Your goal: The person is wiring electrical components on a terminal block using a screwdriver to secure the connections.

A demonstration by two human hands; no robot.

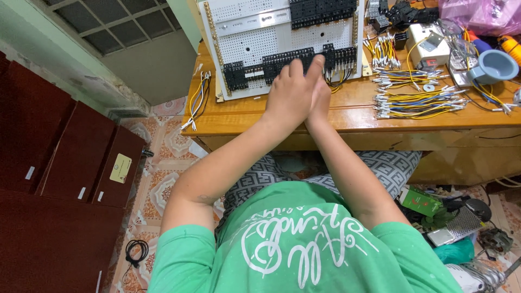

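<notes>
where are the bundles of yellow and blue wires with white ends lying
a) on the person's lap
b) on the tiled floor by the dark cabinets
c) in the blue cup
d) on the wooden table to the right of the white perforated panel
d: the wire bundles lie spread on the wooden table, to the right of the white perforated panel, where the left hand and the right hand meet pressed together.

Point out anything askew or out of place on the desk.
A wire bundle hangs over the desk's left edge, ends dangling. More wires lie loosely spread right of the panel. Both hands are pressed together before it.
</notes>
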